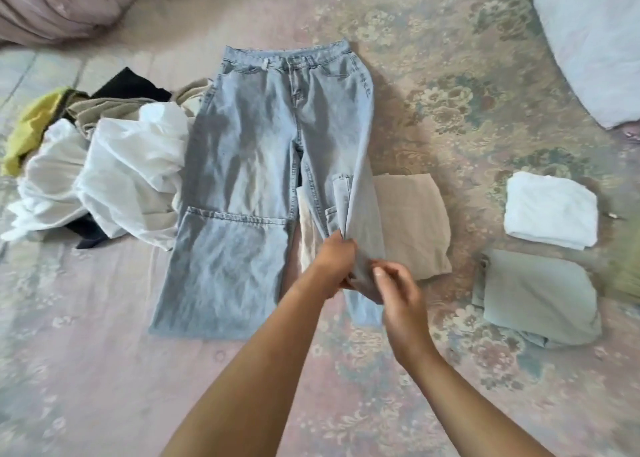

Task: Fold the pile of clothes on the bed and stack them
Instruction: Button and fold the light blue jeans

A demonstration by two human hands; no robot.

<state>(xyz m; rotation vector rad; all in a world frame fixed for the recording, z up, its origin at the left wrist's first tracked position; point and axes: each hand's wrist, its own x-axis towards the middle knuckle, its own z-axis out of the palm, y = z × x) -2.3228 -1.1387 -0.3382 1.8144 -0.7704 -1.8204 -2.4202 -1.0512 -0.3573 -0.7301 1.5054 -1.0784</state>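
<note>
Both the left hand (pixel 334 266) and the right hand (pixel 398 290) pinch a leg of the light-blue denim jeans (pixel 249 165), which overlaps a folded beige garment (pixel 412 221); a crumpled white-and-yellow clothes pile (pixel 104 158) touches the jeans' other side.

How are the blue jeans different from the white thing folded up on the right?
The jeans are light blue denim, while the folded white garment is plain white. The jeans lie spread out long, not yet folded; the white garment is already folded into a small square. The left hand and right hand grip one leg of the jeans; nothing touches the white garment. Both lie on the bed.
</note>
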